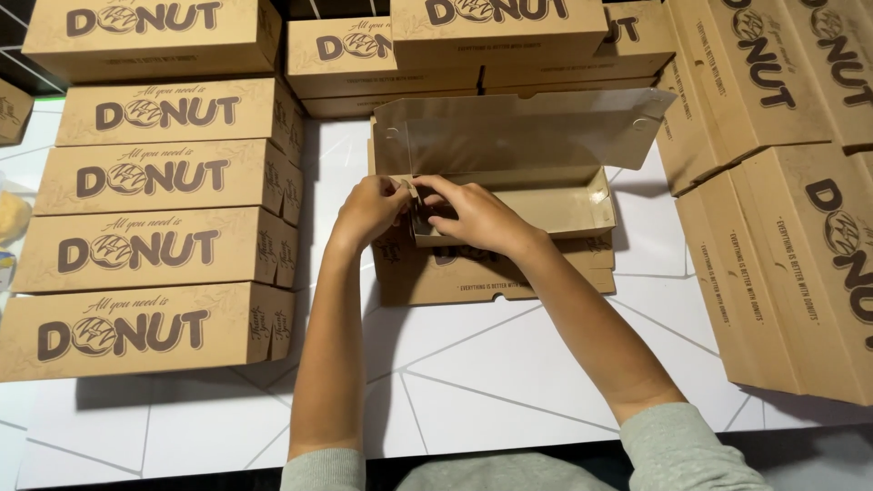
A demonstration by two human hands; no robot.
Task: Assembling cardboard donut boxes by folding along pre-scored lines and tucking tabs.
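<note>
1. Your left hand (371,211) and right hand (473,218) meet at the left end of the open cardboard box (536,205), which lies mid-bench on a small pile of flat box blanks (509,277).
2. Both hands are closed on the box's left end flap (414,195): left fingertips pinch it from outside, right fingers curl over it from inside.
3. The box's lid (518,132) stands up on the far side, thin and unsupported.
4. Judge the box as light, thin card: stiff along its creases, easily dented on the flat panels. Hold it near folds and corners, not mid-panel.
5. Finished closed boxes (155,245) sit stacked on the left, more stacks (773,255) lean on the right, and others (436,55) line the far side of the white bench (509,364).
</note>
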